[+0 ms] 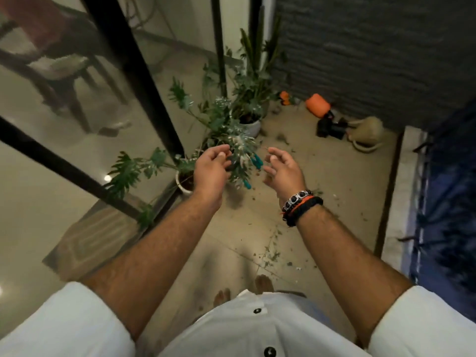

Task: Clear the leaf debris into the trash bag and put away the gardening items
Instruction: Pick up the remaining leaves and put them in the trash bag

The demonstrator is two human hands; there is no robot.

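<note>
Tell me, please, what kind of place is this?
Probably a narrow home balcony used for plants. Potted plants stand along a glass door, leaf debris lies on the tiled floor, and an orange watering can sits by the wall.

This was a small balcony at a home. The floor (334,176) was pale tile with bits of leaf debris (270,253) on it. Potted plants (239,119) in white pots stood in the far corner, close to a big glass door (77,150) with a black frame. Through the glass was a room with a wooden chair (59,65) and a shiny floor. A dark grey wall (373,52) closed the far side. An orange watering can (318,105) and a tan pot (365,132) lay on the floor by that wall. Blue netting (445,202) ran along the right edge.
</note>
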